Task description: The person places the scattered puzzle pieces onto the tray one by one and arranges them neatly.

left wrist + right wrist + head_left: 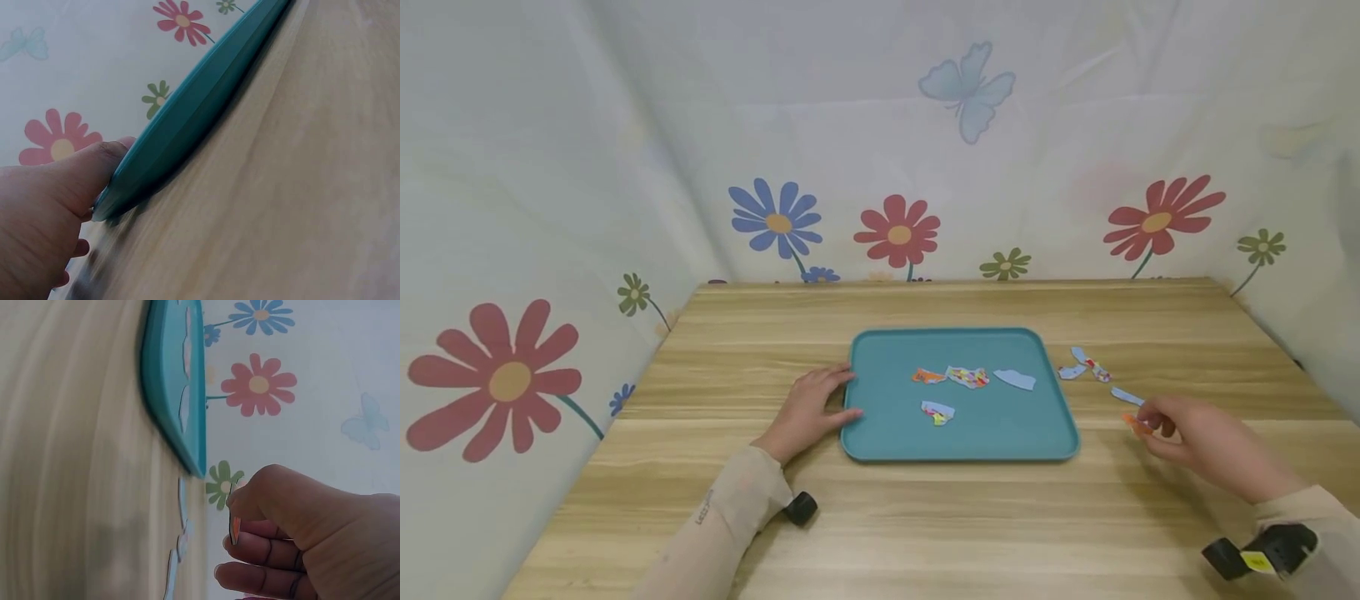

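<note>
A teal tray [865, 446] lies in the middle of the wooden table and carries several torn coloured paper pieces [967, 377]. My left hand [817, 407] rests against the tray's left rim [187, 122], thumb on its edge and fingers relaxed. To the right of the tray my right hand [1180, 429] pinches a small orange paper scrap [1137, 424] between thumb and fingers, just above the table; in the right wrist view the scrap [235, 526] shows edge-on. More scraps [1090, 365] lie on the table beyond that hand.
Flower-printed cloth walls [895, 229] close in the table at the back and on both sides. Bare wood [970, 517] stretches in front of the tray. Loose scraps [181, 503] lie between the tray's right rim [190, 394] and my right hand.
</note>
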`<state>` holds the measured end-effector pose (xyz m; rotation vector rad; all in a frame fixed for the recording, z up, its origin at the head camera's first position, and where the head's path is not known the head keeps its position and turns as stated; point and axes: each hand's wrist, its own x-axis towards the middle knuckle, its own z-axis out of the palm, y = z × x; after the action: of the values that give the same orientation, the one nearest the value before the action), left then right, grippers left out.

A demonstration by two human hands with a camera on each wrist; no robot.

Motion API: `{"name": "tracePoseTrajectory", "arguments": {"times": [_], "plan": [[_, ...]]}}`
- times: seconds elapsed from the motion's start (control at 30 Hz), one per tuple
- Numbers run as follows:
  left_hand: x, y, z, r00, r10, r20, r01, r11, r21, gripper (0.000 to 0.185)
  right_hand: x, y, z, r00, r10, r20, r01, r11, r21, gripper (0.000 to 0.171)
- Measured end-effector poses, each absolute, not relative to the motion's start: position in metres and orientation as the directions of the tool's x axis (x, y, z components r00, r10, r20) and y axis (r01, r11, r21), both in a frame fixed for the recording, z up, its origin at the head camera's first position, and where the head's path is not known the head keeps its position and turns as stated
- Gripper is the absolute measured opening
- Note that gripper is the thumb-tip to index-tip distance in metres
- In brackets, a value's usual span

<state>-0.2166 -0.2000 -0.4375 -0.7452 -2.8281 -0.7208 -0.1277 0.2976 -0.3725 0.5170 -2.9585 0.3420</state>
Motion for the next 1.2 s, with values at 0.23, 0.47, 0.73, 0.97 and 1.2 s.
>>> {"name": "tracePoseTrajectory", "arguments": {"times": [0.23,0.47,0.73,0.97,1.2], "plan": [[-0.217,-0.199,-0.435,-0.863,0.440,0.247,0.504,0.760,0.409,0.065,-0.139,0.277,-0.362,-0.895,-0.383,0.228,-0.423,0.892,-0.159,0.016],[-0.214,-0.198,-0.433,-0.868,0.434,0.242,0.497,0.764,0.412,0.065,-0.148,0.254,-0.357,-0.871,-0.422,0.252,-0.467,0.869,-0.162,0.015],[-0.213,-0.198,-0.435,-0.870,0.434,0.235,0.494,0.768,0.407,0.065,-0.157,0.233,-0.356,-0.869,-0.431,0.243,-0.481,0.850,-0.216,0.016],[-0.213,-0.198,-0.433,-0.872,0.433,0.229,0.489,0.772,0.406,0.064,-0.170,0.213,-0.356,-0.867,-0.460,0.194,-0.497,0.832,-0.248,0.015],[-0.212,-0.198,-0.431,-0.876,0.430,0.217,0.481,0.771,0.418,0.064,-0.178,0.196,-0.356,-0.855,-0.478,0.199,-0.516,0.821,-0.244,0.014]]}}
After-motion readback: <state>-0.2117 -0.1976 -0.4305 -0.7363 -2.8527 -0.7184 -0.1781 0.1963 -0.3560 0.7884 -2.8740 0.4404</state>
